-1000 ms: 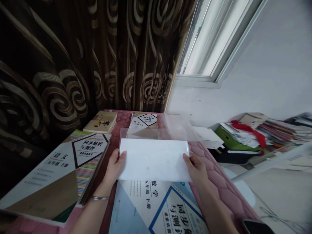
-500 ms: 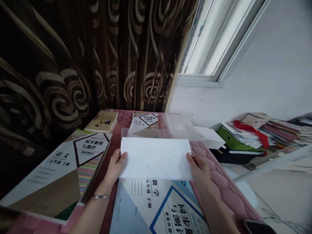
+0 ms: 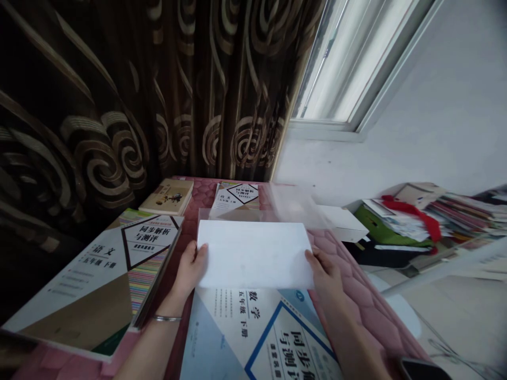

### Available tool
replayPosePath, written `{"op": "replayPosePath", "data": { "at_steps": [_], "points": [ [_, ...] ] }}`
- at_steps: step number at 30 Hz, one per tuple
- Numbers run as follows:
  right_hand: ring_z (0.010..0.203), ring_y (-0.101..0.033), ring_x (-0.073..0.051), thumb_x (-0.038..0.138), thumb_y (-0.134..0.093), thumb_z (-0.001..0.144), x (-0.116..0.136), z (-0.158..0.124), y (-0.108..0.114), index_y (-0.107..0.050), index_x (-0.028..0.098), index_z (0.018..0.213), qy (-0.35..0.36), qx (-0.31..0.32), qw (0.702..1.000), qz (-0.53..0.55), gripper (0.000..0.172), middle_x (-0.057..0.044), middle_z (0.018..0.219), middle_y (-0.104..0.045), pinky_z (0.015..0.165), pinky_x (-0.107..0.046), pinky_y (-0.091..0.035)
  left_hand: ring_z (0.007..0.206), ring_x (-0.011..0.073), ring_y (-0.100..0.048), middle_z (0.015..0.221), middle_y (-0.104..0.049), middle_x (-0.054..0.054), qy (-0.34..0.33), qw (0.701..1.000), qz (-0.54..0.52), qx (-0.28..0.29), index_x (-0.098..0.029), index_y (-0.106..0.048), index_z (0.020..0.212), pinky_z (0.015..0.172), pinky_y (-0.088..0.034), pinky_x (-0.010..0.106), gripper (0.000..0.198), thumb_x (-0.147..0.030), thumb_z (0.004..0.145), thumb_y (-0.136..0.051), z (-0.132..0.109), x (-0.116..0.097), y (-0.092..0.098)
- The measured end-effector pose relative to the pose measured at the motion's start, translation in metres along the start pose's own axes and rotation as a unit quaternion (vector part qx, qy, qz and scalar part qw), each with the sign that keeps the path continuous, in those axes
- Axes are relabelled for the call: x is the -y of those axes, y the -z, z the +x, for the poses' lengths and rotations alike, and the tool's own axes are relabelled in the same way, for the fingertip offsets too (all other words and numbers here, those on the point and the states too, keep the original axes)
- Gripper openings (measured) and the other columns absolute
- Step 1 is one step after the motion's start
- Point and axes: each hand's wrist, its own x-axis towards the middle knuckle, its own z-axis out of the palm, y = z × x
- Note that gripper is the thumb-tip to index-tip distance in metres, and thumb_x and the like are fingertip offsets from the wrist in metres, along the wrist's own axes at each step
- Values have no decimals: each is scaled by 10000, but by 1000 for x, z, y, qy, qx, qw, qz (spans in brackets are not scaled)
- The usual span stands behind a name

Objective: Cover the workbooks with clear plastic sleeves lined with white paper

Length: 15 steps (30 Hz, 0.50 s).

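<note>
Both hands hold a white rectangular sheet (image 3: pixel 255 254) flat by its short sides, above an open-looking clear plastic sleeve (image 3: pixel 295 205) whose far part sticks out beyond the sheet. My left hand (image 3: pixel 190 272), with a metal bangle (image 3: pixel 167 319) on the wrist, grips the sheet's left edge. My right hand (image 3: pixel 325 277) has its fingers on the right edge. Under the sheet lies a Chinese maths workbook (image 3: pixel 257 338), partly covered. How the sheet and sleeve meet is hard to tell through the plastic.
A Chinese-language workbook (image 3: pixel 91 274), a second workbook (image 3: pixel 234 198) and a small book (image 3: pixel 167 197) lie on the pink quilted cover (image 3: pixel 356 295). A patterned curtain (image 3: pixel 119 95) hangs behind. A white box (image 3: pixel 344 222), piled books (image 3: pixel 420 221) and a phone (image 3: pixel 422 369) are at right.
The sheet sits slightly farther forward and to the right than a second ago, held by both hands. The whole view has drifted a little as my head turns.
</note>
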Motion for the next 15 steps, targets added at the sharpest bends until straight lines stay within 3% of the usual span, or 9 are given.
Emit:
{"op": "replayPosePath", "data": {
  "at_steps": [3, 7, 15],
  "points": [
    [616, -523, -209, 562, -645, 694, 0, 0, -2, -593, 264, 724, -8, 16, 1000, 21, 303, -13, 698, -618, 536, -334, -417, 647, 145, -538, 662, -591, -11, 18, 999, -30, -3, -196, -554, 696, 620, -437, 248, 307, -481, 719, -665, -1, 1, 2],
    [604, -513, -224, 602, -589, 741, 0, 0, -3, -592, 269, 697, 17, 16, 999, -34, 336, -25, 667, -600, 535, -356, -406, 712, 159, -587, 775, -654, 11, 49, 995, -78, 26, -178, -611, 823, 664, -463, 254, 325, -469, 700, -688, -4, -1, 5],
    [628, -523, -233, 602, -535, 809, 5, -5, -3, -593, 267, 711, 22, 9, 998, -65, 354, -37, 675, -602, 549, -358, -401, 664, 154, -568, 699, -625, 2, 27, 999, -35, 29, -183, -561, 736, 619, -457, 249, 353, -509, 694, -691, -1, -5, 4]
  ]
}}
